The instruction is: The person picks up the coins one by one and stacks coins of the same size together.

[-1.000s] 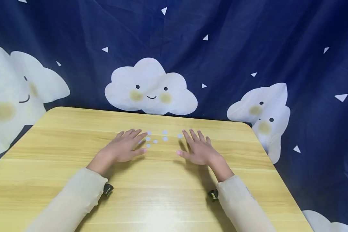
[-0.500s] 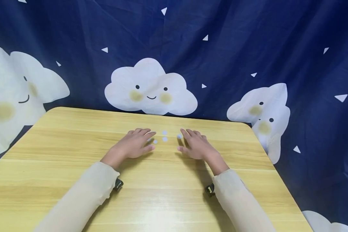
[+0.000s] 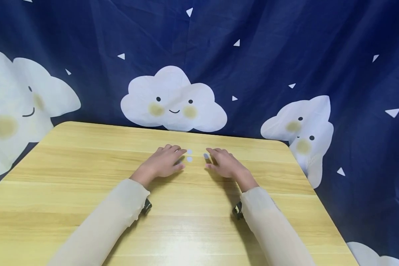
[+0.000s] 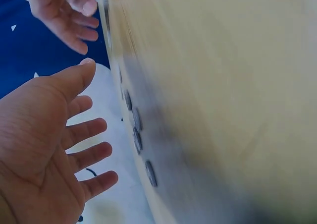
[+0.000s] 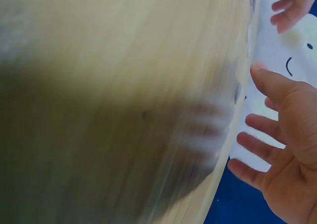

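Observation:
Several flat, round, silvery coins lie on the wooden table toward its far side. Two of them, a far coin and a nearer coin, show between the hands in the head view. My left hand hovers palm down with spread, relaxed fingers and hides most of the other coins. From the left wrist, a row of coins appears on the table below the fingers. Just left of my right hand lies one coin, near the fingertips. That hand also hovers with loosely bent fingers and holds nothing.
The pale wood table has rounded far corners. Behind it hangs a dark blue curtain printed with white smiling clouds. Dark wrist-worn devices sit under both sleeves, one at the left cuff and one at the right cuff.
My left hand has moved right and slightly forward over the coins, covering more of them. My right hand has drifted a little forward. The gap between the hands is narrower.

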### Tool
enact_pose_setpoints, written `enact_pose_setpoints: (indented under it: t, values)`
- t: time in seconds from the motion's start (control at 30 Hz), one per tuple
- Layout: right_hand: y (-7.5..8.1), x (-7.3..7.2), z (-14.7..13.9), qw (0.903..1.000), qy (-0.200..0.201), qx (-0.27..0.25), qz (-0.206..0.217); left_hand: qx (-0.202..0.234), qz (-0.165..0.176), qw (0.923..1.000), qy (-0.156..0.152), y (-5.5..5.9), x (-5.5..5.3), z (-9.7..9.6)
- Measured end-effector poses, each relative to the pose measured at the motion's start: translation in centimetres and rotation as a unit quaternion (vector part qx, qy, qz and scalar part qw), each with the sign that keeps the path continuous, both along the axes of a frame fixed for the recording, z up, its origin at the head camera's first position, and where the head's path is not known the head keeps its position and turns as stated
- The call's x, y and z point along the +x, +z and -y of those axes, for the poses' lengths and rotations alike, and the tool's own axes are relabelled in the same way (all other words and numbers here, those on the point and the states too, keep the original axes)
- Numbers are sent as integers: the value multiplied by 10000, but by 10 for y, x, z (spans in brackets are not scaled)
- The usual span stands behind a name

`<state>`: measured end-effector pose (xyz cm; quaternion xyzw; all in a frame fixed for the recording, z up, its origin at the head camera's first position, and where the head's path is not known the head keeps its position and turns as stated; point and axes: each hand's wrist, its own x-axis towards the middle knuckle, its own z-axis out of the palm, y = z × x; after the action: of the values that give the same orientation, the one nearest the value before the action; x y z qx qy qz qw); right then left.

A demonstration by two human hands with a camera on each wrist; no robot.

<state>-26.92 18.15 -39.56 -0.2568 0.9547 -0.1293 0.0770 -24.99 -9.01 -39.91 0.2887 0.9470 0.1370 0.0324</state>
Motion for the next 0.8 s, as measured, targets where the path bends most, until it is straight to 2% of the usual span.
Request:
enact_pose_setpoints:
  t: [0.13, 0.23, 0.4, 0.6, 0.8]
  values:
    - [-3, -9, 2, 9991, 247, -269, -224, 36, -45, 9999, -83, 0, -6, -14]
    - [-5, -15, 4, 9981, 323, -422, -317, 254, 11, 9995, -181, -3, -13, -25]
    - [-10, -25, 6, 9977, 145, -612, -254, 578, 185, 9979, -233, -10, -27, -44]
    - [-17, -35, 6, 9950, -239, -960, -107, 699, 145, 9973, -173, -17, -38, -62]
    - [-18, -38, 6, 9913, -555, -1176, 214, 867, 171, 9960, -117, -21, -50, -73]
